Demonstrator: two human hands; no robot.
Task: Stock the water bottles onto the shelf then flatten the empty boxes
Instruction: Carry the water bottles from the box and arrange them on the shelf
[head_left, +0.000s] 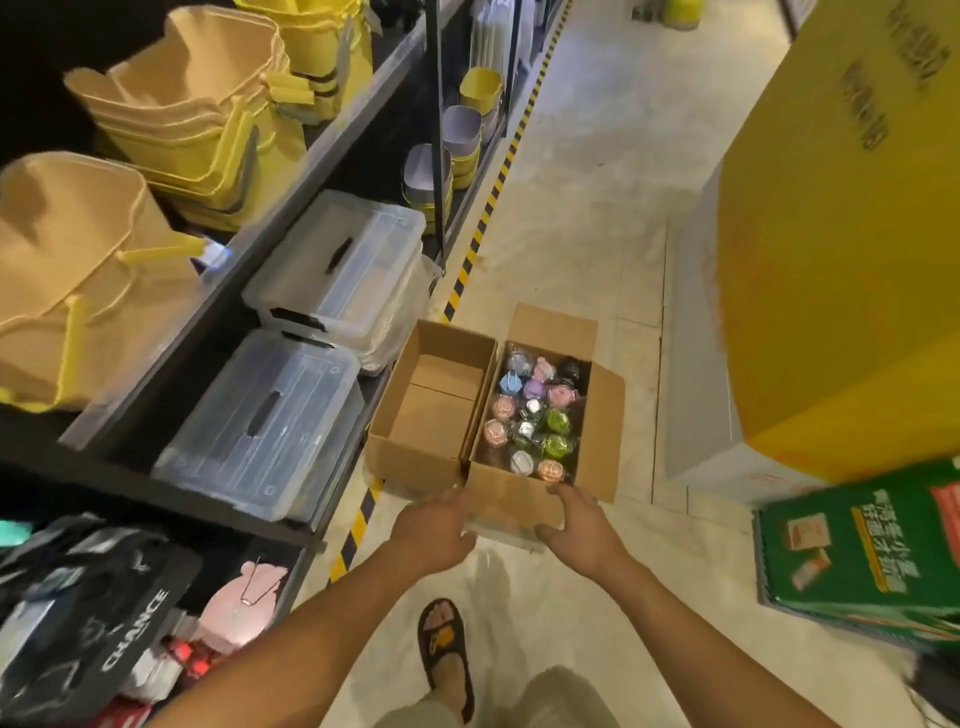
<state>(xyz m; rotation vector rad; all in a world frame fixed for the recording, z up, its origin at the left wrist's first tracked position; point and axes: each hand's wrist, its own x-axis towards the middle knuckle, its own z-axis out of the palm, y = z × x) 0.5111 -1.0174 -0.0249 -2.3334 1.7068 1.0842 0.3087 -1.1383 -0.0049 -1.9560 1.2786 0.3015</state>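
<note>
One wide head-worn view looks forward and down along the aisle floor (587, 208), shelf (358, 104) left.

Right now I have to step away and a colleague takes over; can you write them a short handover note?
Left hand: at the near left corner of the full box, fingers hidden.
Right hand: holds its near flap.
Bottles fill that box, on the floor by the shelf; the empty box stands against its left side.
Done: one box looks emptied.
Left: shelve the bottles, flatten both boxes.
</note>
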